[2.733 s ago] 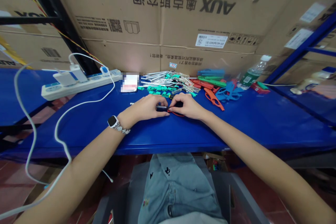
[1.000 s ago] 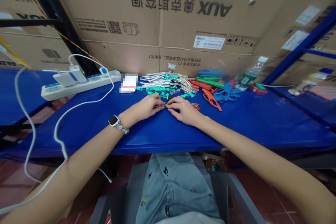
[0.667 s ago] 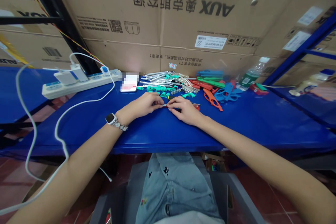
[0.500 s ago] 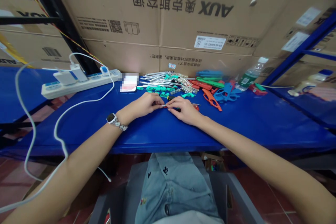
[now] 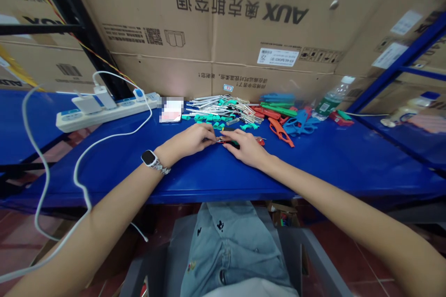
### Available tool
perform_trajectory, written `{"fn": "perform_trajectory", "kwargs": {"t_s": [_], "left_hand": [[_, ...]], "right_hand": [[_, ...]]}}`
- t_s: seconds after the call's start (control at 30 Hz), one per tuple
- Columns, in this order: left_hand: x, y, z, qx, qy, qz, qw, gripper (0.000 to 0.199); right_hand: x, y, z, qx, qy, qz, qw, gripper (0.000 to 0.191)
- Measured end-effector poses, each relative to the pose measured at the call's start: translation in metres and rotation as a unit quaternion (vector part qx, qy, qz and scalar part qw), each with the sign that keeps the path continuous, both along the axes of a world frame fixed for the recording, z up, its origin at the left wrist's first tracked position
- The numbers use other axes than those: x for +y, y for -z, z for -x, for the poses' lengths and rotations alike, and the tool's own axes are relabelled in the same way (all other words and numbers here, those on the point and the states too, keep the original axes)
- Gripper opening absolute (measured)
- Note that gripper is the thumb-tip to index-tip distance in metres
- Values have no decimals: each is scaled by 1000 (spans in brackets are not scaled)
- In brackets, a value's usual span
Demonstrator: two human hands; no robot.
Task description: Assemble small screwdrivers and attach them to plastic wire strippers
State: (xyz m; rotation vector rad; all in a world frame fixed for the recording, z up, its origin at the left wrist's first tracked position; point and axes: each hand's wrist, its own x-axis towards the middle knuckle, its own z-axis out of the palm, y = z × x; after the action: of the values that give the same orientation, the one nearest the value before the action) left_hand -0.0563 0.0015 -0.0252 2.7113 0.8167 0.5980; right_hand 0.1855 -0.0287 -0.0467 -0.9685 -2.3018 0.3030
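Note:
My left hand (image 5: 195, 140) and my right hand (image 5: 246, 147) meet at the middle of the blue table (image 5: 205, 176). The left thumb and fingers are pinched on a small part whose shape I cannot make out. My right hand's fingers are curled at the same spot, over something small and partly hidden. A dark tool handle with a yellow end (image 5: 226, 129) shows behind the right fingers. Red pieces (image 5: 259, 141) with thin metal stick out beyond the right knuckles. Just behind the hands lie green plastic clips (image 5: 205, 118) and a heap of silvery rods (image 5: 205, 102).
Orange (image 5: 280, 132) and blue plastic parts (image 5: 300, 123) lie at the right, near a water bottle (image 5: 329, 102). A white power strip (image 5: 111, 111) with cables and a phone (image 5: 171, 110) are at the left. Cardboard boxes (image 5: 156, 4) stand behind.
The fingertips have shifted slightly where they meet, and the right fingers cover the dark handle a little differently. Otherwise the hands stay in place.

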Motion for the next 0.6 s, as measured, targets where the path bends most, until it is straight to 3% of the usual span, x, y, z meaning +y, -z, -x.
{"fn": "perform_trajectory", "kwargs": {"t_s": [0.13, 0.6], "left_hand": [[-3, -2, -2, 21, -13, -14, 1000, 23], [-9, -8, -10, 70, -85, -44, 993, 22]], "right_hand": [[-1, 2, 0, -25, -1, -7, 1000, 48], [5, 5, 7, 44, 9, -5, 999, 43]]}}
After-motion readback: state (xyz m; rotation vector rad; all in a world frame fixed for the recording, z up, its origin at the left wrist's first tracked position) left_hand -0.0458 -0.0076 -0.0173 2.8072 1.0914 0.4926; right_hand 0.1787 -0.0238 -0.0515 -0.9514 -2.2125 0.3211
